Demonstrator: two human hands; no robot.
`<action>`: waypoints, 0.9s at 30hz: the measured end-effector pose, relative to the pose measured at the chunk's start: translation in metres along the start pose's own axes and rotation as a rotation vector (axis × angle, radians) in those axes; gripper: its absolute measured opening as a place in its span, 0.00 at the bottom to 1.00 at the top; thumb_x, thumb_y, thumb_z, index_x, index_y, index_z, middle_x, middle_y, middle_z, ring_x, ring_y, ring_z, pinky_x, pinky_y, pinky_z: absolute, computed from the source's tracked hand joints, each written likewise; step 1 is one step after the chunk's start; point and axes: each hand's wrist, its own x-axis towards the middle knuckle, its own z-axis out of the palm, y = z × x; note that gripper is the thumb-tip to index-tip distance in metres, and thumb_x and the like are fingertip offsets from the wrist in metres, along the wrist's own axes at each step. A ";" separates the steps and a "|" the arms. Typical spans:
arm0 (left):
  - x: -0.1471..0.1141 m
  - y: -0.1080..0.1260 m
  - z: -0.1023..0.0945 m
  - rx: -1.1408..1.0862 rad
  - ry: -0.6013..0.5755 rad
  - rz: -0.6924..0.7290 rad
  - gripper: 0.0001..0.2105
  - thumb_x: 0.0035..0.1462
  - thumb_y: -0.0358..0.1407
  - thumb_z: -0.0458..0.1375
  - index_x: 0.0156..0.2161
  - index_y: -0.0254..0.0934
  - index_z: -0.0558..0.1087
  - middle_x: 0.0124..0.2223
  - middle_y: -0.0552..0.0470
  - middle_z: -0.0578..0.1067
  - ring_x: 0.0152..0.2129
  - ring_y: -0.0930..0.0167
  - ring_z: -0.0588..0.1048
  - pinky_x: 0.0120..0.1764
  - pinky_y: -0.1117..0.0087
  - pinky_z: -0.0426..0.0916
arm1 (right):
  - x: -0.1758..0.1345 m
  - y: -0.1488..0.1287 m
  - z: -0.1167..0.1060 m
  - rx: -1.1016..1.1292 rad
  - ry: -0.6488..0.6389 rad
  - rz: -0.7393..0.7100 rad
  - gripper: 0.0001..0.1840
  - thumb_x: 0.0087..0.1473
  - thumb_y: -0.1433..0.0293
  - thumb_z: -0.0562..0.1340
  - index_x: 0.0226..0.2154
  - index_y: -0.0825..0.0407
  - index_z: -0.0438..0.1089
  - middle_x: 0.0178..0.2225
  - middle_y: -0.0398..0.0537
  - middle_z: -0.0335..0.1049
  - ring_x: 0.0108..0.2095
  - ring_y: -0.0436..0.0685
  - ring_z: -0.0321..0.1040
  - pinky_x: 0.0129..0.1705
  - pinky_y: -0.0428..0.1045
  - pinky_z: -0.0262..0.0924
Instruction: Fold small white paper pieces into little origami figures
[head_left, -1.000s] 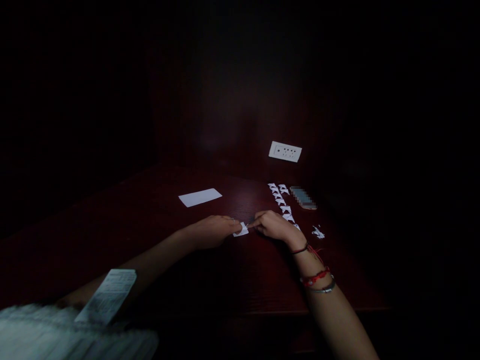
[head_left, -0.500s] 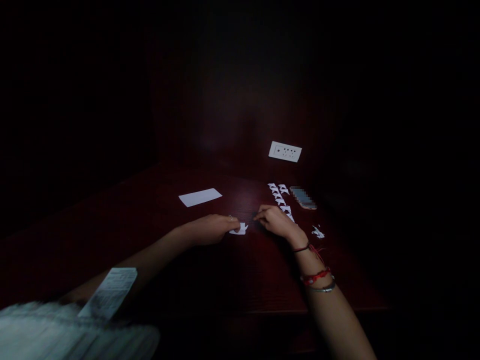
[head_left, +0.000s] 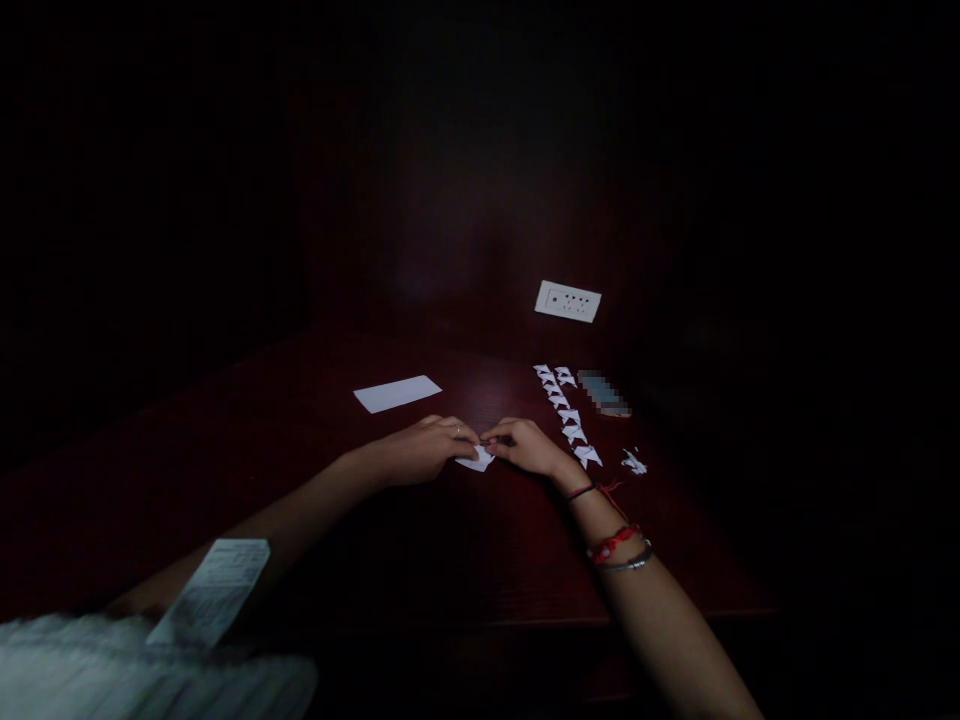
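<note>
Your left hand [head_left: 424, 448] and right hand [head_left: 525, 445] both pinch one small folded paper [head_left: 478, 460] on the table [head_left: 450, 560]. Right of it, a row [head_left: 568, 415] of about eight folded pieces; one sheet [head_left: 397, 393].

No text can be read: the printed slip [head_left: 210, 592] at seven o'clock carries lines too blurred to make out, and the phone [head_left: 604, 393] is blurred.

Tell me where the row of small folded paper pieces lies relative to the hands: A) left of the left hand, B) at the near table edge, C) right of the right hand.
C: the row of folded paper pieces runs beyond and right of the right hand.
</note>
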 end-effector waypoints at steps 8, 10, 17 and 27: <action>-0.002 -0.003 0.006 -0.027 -0.054 -0.015 0.25 0.44 0.19 0.43 0.47 0.44 0.59 0.47 0.55 0.63 0.42 0.73 0.62 0.43 0.72 0.52 | 0.005 0.007 0.009 0.277 -0.012 0.255 0.15 0.41 0.70 0.57 0.35 0.57 0.68 0.27 0.45 0.67 0.25 0.46 0.59 0.28 0.42 0.53; -0.002 -0.004 0.007 -0.034 -0.068 -0.011 0.26 0.43 0.19 0.43 0.47 0.44 0.58 0.48 0.56 0.62 0.43 0.73 0.61 0.44 0.72 0.52 | 0.006 0.010 0.011 0.322 -0.021 0.318 0.14 0.40 0.70 0.57 0.34 0.57 0.68 0.24 0.44 0.66 0.23 0.45 0.57 0.26 0.41 0.52; -0.005 -0.004 0.006 -0.076 -0.087 -0.080 0.25 0.44 0.19 0.44 0.47 0.44 0.59 0.47 0.54 0.64 0.41 0.72 0.64 0.40 0.71 0.56 | 0.006 0.011 0.013 0.320 0.069 0.377 0.13 0.36 0.71 0.60 0.30 0.58 0.68 0.24 0.43 0.64 0.23 0.44 0.57 0.27 0.41 0.53; -0.002 -0.005 0.006 -0.119 -0.060 0.009 0.27 0.44 0.18 0.43 0.49 0.45 0.57 0.49 0.57 0.62 0.43 0.75 0.62 0.44 0.73 0.54 | 0.003 0.004 0.009 0.262 0.056 0.249 0.08 0.38 0.72 0.59 0.27 0.57 0.66 0.25 0.44 0.65 0.24 0.45 0.59 0.28 0.41 0.54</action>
